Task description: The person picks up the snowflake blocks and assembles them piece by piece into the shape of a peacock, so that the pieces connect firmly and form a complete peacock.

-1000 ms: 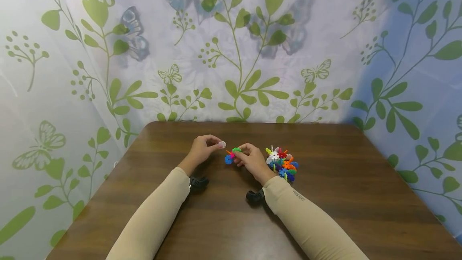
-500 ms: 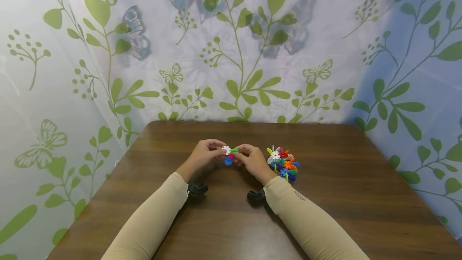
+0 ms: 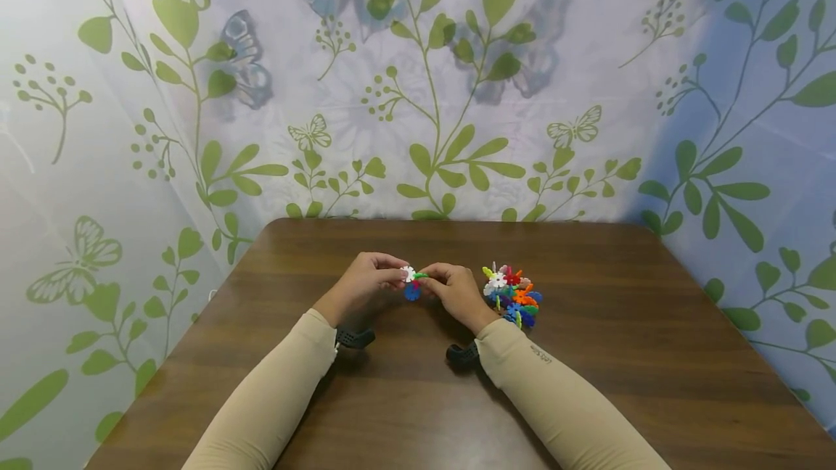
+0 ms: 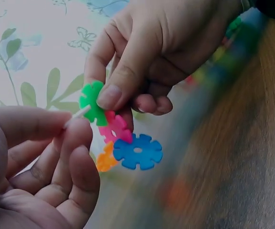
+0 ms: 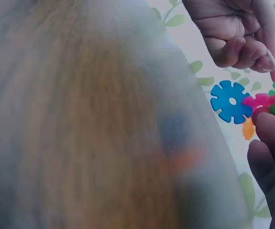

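My left hand (image 3: 367,283) pinches a white notched flower disc (image 3: 408,274) between thumb and fingers. Edge-on in the left wrist view, that white disc meets the rim of a green disc (image 4: 93,102). My right hand (image 3: 455,290) pinches the green disc with thumb and fingers. Joined to the green one is a pink disc (image 4: 114,128), which links to a blue disc (image 4: 137,151) and an orange disc (image 4: 106,157). This small chain is held up between both hands, over the table.
A pile of colourful flower discs (image 3: 512,296) lies on the brown wooden table (image 3: 418,397), right of my right hand. Behind the table hangs a leaf-and-butterfly patterned cloth (image 3: 366,93). Black wrist devices (image 3: 462,355) sit under both wrists.
My left hand has moved right and brought the white disc against the green disc. My right hand keeps hold of the chain, which has turned slightly.
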Demonstrator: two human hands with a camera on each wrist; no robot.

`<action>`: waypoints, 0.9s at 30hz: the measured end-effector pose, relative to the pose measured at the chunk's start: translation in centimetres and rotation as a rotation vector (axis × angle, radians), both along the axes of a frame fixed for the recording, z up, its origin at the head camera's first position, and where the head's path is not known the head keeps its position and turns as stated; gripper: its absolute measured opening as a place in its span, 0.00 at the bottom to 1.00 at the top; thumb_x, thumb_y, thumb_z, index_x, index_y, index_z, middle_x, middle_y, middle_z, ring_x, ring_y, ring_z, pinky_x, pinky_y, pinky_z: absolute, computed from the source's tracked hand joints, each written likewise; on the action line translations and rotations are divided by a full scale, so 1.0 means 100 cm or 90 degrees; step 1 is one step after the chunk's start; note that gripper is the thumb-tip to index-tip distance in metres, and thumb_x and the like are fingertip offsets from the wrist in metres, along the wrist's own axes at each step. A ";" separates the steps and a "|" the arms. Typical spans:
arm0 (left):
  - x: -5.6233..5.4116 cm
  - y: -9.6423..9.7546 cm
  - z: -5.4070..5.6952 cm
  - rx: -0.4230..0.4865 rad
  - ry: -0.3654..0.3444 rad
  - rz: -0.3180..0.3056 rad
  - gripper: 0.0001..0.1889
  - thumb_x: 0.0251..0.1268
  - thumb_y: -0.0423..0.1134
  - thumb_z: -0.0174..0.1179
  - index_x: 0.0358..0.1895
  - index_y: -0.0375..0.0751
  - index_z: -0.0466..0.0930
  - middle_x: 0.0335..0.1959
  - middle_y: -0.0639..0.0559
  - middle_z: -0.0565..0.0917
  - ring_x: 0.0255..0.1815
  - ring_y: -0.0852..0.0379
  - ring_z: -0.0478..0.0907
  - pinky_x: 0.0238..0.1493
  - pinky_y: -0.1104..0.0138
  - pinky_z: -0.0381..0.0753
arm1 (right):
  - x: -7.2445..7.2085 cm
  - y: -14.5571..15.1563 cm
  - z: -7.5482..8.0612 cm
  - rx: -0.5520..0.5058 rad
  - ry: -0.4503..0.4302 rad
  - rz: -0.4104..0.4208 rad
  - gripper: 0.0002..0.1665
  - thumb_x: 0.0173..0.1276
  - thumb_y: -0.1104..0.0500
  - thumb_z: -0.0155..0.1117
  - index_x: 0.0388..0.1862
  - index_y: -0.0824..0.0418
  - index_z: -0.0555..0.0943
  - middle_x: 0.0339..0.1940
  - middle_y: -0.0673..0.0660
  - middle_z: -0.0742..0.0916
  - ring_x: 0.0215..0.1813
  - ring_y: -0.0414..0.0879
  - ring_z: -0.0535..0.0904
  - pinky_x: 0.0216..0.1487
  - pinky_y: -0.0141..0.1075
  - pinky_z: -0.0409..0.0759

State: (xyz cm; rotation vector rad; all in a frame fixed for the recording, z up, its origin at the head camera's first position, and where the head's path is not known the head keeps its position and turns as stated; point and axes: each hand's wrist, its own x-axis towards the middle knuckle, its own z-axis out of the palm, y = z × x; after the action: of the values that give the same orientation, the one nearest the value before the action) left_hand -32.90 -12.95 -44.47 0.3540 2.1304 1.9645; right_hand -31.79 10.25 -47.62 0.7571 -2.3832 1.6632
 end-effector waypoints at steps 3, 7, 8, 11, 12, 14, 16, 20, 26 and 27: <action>0.001 0.002 0.002 -0.003 -0.006 0.005 0.11 0.70 0.28 0.70 0.51 0.26 0.88 0.39 0.39 0.89 0.33 0.52 0.87 0.41 0.60 0.88 | 0.000 0.000 0.001 0.007 0.005 -0.005 0.05 0.75 0.61 0.71 0.43 0.59 0.91 0.34 0.53 0.91 0.35 0.57 0.87 0.37 0.38 0.86; 0.002 0.004 0.002 -0.022 -0.011 0.005 0.11 0.70 0.28 0.70 0.51 0.25 0.88 0.39 0.40 0.89 0.32 0.53 0.87 0.41 0.59 0.88 | 0.000 0.001 0.002 0.028 0.034 -0.005 0.03 0.73 0.63 0.72 0.41 0.60 0.92 0.33 0.52 0.91 0.33 0.53 0.87 0.36 0.37 0.86; 0.003 0.004 0.001 -0.024 -0.013 0.003 0.11 0.70 0.28 0.70 0.51 0.25 0.88 0.39 0.40 0.89 0.32 0.53 0.87 0.41 0.59 0.88 | 0.000 0.001 0.002 0.034 0.043 -0.003 0.03 0.73 0.64 0.72 0.41 0.61 0.92 0.32 0.51 0.91 0.32 0.51 0.87 0.35 0.37 0.86; 0.004 0.005 0.001 -0.018 -0.029 0.005 0.10 0.71 0.28 0.69 0.51 0.25 0.87 0.39 0.40 0.89 0.32 0.54 0.86 0.40 0.61 0.88 | 0.000 0.002 0.003 0.050 0.064 0.003 0.03 0.72 0.65 0.73 0.40 0.61 0.92 0.31 0.51 0.91 0.31 0.49 0.87 0.35 0.36 0.86; 0.004 0.006 0.001 -0.014 -0.034 0.008 0.10 0.71 0.27 0.68 0.51 0.24 0.87 0.38 0.40 0.89 0.31 0.54 0.86 0.40 0.61 0.88 | 0.000 0.002 0.003 0.056 0.070 0.004 0.02 0.71 0.65 0.73 0.39 0.61 0.92 0.31 0.51 0.91 0.31 0.48 0.87 0.35 0.36 0.86; 0.006 0.007 0.002 -0.010 -0.040 0.015 0.10 0.71 0.26 0.68 0.50 0.24 0.87 0.38 0.40 0.89 0.30 0.55 0.86 0.39 0.62 0.88 | 0.000 0.002 0.004 0.068 0.083 0.003 0.02 0.71 0.65 0.74 0.39 0.60 0.92 0.30 0.50 0.90 0.31 0.47 0.87 0.35 0.35 0.86; 0.009 0.009 0.002 -0.008 -0.041 0.021 0.10 0.71 0.26 0.68 0.51 0.23 0.87 0.38 0.40 0.89 0.30 0.55 0.86 0.40 0.62 0.88 | 0.001 0.001 0.005 0.073 0.096 0.002 0.03 0.70 0.66 0.74 0.37 0.60 0.92 0.30 0.49 0.90 0.30 0.47 0.87 0.34 0.35 0.86; 0.014 0.014 0.004 -0.014 -0.035 0.032 0.10 0.71 0.26 0.68 0.51 0.23 0.87 0.39 0.40 0.89 0.31 0.55 0.86 0.42 0.60 0.88 | 0.002 0.002 0.006 0.073 0.117 0.005 0.03 0.69 0.68 0.75 0.35 0.61 0.91 0.30 0.49 0.91 0.30 0.48 0.88 0.34 0.35 0.86; 0.015 0.013 0.007 -0.044 -0.032 0.009 0.11 0.72 0.29 0.69 0.51 0.25 0.87 0.39 0.41 0.88 0.32 0.54 0.86 0.43 0.58 0.88 | 0.001 0.005 0.009 0.092 0.110 0.020 0.03 0.70 0.64 0.75 0.35 0.63 0.91 0.30 0.49 0.91 0.30 0.44 0.88 0.33 0.34 0.86; 0.014 0.011 0.009 -0.058 -0.022 0.000 0.11 0.72 0.30 0.69 0.51 0.25 0.87 0.39 0.41 0.89 0.32 0.53 0.87 0.43 0.57 0.88 | 0.001 0.005 0.010 0.093 0.109 0.022 0.03 0.70 0.63 0.75 0.36 0.63 0.91 0.30 0.49 0.91 0.30 0.44 0.88 0.33 0.34 0.86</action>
State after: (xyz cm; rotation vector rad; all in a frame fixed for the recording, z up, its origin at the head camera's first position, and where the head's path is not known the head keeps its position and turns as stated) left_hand -31.52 -11.82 -43.60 0.3017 2.1881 1.8522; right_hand -31.70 10.79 -46.65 0.9287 -2.4020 1.3854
